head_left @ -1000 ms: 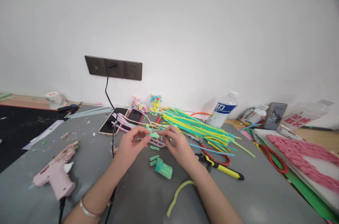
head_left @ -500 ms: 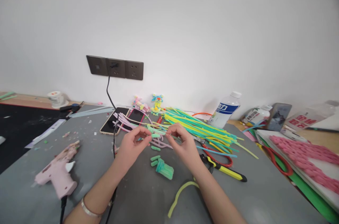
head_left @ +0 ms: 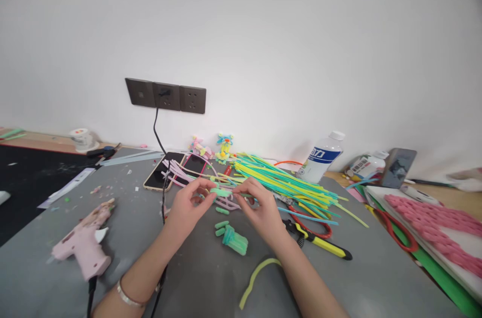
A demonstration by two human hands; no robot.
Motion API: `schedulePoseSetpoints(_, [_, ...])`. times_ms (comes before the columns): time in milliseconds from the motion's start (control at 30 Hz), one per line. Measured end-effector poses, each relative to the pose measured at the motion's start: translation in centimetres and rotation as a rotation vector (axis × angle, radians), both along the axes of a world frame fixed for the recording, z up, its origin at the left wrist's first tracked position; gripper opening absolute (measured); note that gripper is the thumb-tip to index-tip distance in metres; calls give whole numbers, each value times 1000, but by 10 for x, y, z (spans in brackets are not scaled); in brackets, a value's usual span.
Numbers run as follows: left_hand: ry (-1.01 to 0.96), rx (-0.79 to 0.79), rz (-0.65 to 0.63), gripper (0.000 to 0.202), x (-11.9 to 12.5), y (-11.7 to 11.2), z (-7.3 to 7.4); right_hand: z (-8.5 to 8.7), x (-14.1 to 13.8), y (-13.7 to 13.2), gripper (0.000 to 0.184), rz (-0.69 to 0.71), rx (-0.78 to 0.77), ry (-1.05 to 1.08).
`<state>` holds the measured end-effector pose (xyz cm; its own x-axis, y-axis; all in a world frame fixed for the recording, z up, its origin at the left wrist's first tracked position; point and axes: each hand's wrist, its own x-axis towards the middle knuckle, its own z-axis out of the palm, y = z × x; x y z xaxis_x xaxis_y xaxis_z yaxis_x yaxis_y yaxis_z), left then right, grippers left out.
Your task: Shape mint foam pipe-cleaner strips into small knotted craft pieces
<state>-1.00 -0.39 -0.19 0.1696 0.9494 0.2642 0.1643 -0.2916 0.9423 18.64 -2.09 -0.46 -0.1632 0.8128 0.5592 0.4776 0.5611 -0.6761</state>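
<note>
My left hand [head_left: 191,205] pinches the left end of a short, fuzzy green pipe cleaner piece [head_left: 221,192] above the table. At its other end, my right hand [head_left: 260,210] has thumb and fingertips closed on it. Below the hands lie several more short green pieces [head_left: 222,225], beside a mint-green bundle of pipe cleaner [head_left: 235,241] with a twisted band round one end. A curved yellow-green pipe cleaner [head_left: 256,278] rests near my right forearm. Behind the hands are lilac pipe cleaners [head_left: 176,174] and a large pile of yellow and teal ones [head_left: 286,182].
A pink glue gun [head_left: 85,245] lies left, near a black cord [head_left: 163,202]. Phones [head_left: 160,172] and small pipe cleaner figures [head_left: 225,147] stand or lie behind. Yellow-black pliers [head_left: 324,246], a bottle [head_left: 323,157], scissors [head_left: 399,235] and pink braided work [head_left: 433,217] are right.
My right hand has shifted slightly left, closer to my left hand, and the green piece now lies level between them. The red-lettered clear container at far right is no longer there.
</note>
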Motion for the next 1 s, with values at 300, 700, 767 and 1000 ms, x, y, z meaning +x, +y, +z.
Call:
schedulePoseSetpoints(300, [6, -3, 6, 15, 0, -1, 0, -1, 2, 2, 14, 17, -7, 9])
schedulePoseSetpoints(700, [-44, 20, -2, 14, 0, -1, -2, 1, 1, 1, 13, 5, -14, -3])
schedulePoseSetpoints(767, [-51, 11, -1, 14, 0, 0, -2, 0, 0, 1, 12, 9, -12, -9])
schedulePoseSetpoints(1000, [-142, -73, -27, 15, 0, 2, -3, -1, -1, 0, 11, 55, 14, -28])
